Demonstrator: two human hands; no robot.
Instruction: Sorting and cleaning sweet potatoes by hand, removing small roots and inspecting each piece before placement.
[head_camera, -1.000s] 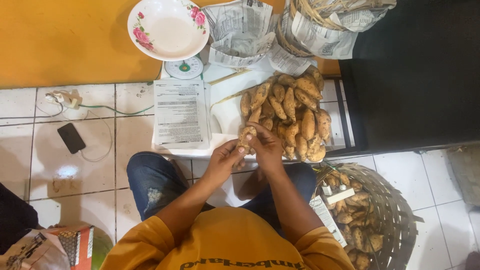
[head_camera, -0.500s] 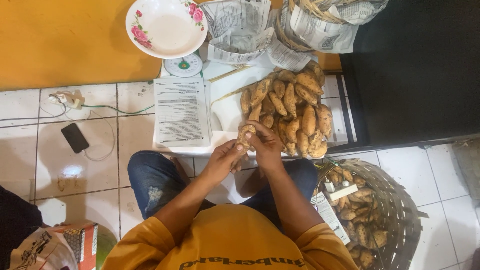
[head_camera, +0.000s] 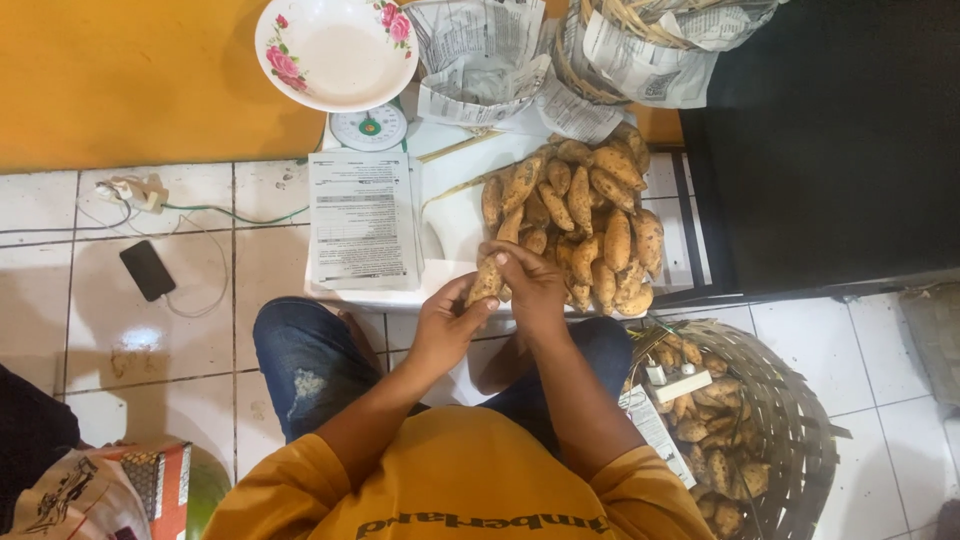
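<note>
Head view: both my hands grip one brown oblong tuber (head_camera: 487, 280), long axis near upright in frame, slightly tilted, far tip toward the tuber pile (head_camera: 580, 225). It sits at the near edge of the white tray (head_camera: 455, 215), above my knees. Left hand (head_camera: 447, 325) wraps the lower end, thumb up along it. Right hand (head_camera: 530, 285) clasps the upper end from the right, fingers curled over. Forearms converge from my elbows. Pile just right of the hands, touching range. Paper sheets (head_camera: 362, 218) just left on the tray. Woven basket (head_camera: 775, 430) of tubers at my right hip. Bare tile floor to the left, phone (head_camera: 147, 270) well apart.
</note>
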